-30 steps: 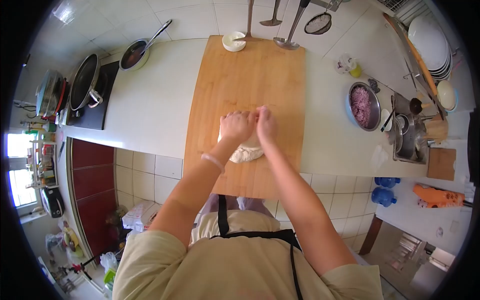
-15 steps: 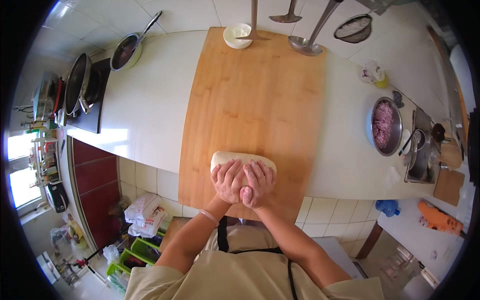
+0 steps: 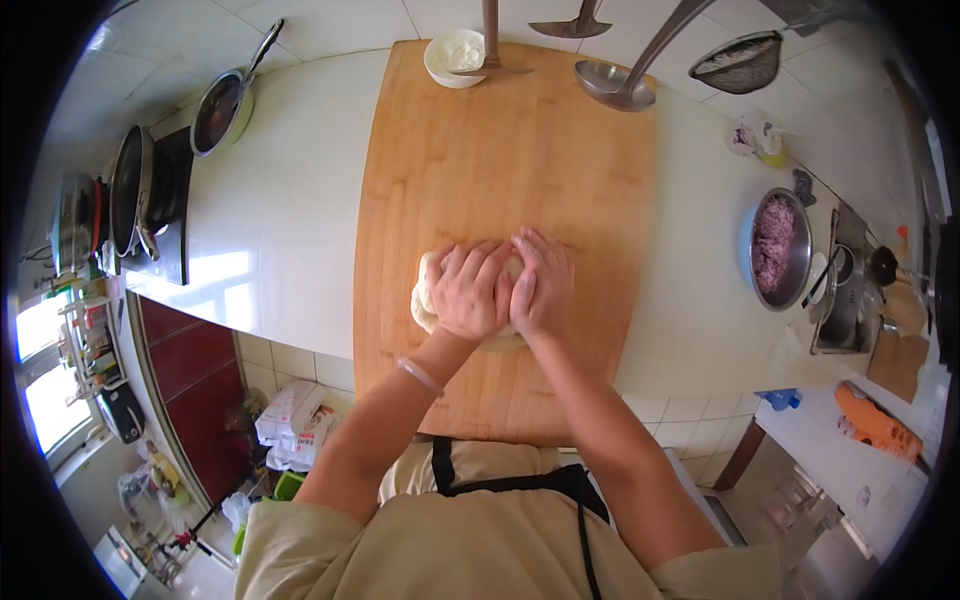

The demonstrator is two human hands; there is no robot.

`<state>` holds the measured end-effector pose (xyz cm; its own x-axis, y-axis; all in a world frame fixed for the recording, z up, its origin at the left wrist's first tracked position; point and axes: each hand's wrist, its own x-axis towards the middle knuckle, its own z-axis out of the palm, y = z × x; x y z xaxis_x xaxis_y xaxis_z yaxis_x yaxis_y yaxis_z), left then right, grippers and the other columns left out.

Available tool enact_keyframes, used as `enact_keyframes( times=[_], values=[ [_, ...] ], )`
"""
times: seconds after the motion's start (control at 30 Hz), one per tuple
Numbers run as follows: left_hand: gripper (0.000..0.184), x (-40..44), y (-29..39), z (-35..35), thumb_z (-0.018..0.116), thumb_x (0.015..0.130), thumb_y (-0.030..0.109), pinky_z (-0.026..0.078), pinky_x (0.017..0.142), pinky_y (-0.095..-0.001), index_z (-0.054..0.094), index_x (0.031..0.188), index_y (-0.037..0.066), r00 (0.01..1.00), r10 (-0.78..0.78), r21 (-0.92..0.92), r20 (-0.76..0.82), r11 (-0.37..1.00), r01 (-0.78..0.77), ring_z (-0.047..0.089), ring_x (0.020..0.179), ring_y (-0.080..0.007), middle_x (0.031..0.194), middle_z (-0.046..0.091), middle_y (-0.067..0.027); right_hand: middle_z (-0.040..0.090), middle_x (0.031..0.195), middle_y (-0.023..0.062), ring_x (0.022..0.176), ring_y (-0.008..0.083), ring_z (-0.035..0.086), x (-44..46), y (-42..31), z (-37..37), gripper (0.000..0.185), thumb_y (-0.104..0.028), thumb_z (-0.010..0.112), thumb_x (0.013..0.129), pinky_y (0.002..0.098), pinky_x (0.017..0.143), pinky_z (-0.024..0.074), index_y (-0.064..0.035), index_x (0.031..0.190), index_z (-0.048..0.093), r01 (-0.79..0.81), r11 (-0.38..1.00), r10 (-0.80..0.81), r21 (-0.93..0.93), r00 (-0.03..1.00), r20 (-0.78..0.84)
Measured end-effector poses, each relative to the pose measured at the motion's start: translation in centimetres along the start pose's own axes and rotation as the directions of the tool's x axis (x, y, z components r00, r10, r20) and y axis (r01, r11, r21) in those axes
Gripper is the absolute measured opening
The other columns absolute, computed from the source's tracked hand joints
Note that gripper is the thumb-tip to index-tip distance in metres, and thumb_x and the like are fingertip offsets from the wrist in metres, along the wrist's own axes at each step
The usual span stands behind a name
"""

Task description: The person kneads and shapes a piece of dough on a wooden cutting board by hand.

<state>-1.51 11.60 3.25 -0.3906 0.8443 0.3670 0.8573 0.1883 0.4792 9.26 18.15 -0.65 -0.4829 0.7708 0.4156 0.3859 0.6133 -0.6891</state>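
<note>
A lump of pale dough (image 3: pixel 424 302) lies on the wooden board (image 3: pixel 470 170), mostly hidden under my hands. My left hand (image 3: pixel 468 292) presses on the dough from above, its fingers together and bent over the far side. Beside it, touching, my right hand (image 3: pixel 540 288) bears on the dough's right part with its fingers curled over. Both arms reach forward nearly straight. Some dough bulges out past the left hand and below the palms. A light bracelet (image 3: pixel 420 377) circles my left wrist.
A white bowl (image 3: pixel 430 70) of white powder stands at the board's far edge. Overhead hang a ladle (image 3: pixel 620 92) and a strainer (image 3: pixel 738 64). A metal bowl (image 3: pixel 799 268) of purplish food sits right, near the sink (image 3: pixel 845 325). Pans (image 3: pixel 128 190) stand left.
Both hands have moved forward, away from my body, with the dough. The dough has gone from a smooth roll to a more squashed lump. My body leans further over the board.
</note>
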Motion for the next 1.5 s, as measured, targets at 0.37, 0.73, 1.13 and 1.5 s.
enact_keyframes(
  times=[0.37, 0.73, 1.13, 1.5],
  values=[
    [0.045, 2.8, 0.3, -3.3, 0.038, 0.102, 0.038, 0.038, 0.102, -0.0461, 0.073, 0.113, 0.012, 0.769, -0.413, 0.299, 0.487, 0.907, 0.298, 0.061, 0.114, -0.0292, 0.114, 0.071, -0.0104, 0.07, 0.097, 0.0164, 0.093, 0.035, 0.065, 2.4, -3.0, -1.2, 0.027, -0.026, 0.052, 0.095, 0.0448, 0.087, 0.05, -0.0067, 0.094, 0.071, -0.481, 0.845, 0.532, -0.234, 0.798, 0.282],
    [0.045, -18.9, 1.8, -5.0, 0.042, 0.098, 0.04, 0.024, 0.114, -0.0548, 0.066, 0.127, 0.015, 0.997, -0.067, 0.134, -0.034, 0.988, 0.071, 0.047, 0.133, -0.0341, 0.136, 0.059, -0.0128, 0.056, 0.136, 0.0147, 0.127, 0.0386, 0.051, -15.2, -9.5, -5.6, 0.042, -0.033, 0.048, 0.097, 0.057, 0.107, 0.0344, -0.0141, 0.13, 0.065, 0.129, 0.959, -0.084, -0.253, 0.98, 0.18],
    [0.051, -11.2, 0.9, -2.8, 0.038, 0.096, 0.043, 0.021, 0.114, -0.0522, 0.068, 0.121, 0.011, 0.982, -0.182, 0.118, -0.058, 0.975, 0.187, 0.051, 0.126, -0.0329, 0.129, 0.062, -0.0139, 0.062, 0.128, 0.014, 0.115, 0.0362, 0.058, -7.6, -5.2, -2.7, 0.041, -0.034, 0.042, 0.097, 0.0525, 0.101, 0.0382, -0.0134, 0.122, 0.068, 0.088, 0.991, -0.07, -0.1, 0.983, 0.172],
    [0.033, 2.7, -2.6, -0.2, 0.048, 0.096, 0.033, 0.035, 0.106, -0.0459, 0.07, 0.111, 0.013, 0.923, -0.359, 0.036, 0.14, 0.933, 0.358, 0.061, 0.111, -0.0276, 0.115, 0.07, -0.006, 0.067, 0.114, 0.0159, 0.108, 0.0345, 0.061, 4.4, -0.8, 2.9, 0.027, -0.019, 0.055, 0.091, 0.0464, 0.096, 0.0446, -0.0069, 0.112, 0.068, -0.213, 0.971, 0.224, -0.111, 0.969, 0.104]
  ],
)
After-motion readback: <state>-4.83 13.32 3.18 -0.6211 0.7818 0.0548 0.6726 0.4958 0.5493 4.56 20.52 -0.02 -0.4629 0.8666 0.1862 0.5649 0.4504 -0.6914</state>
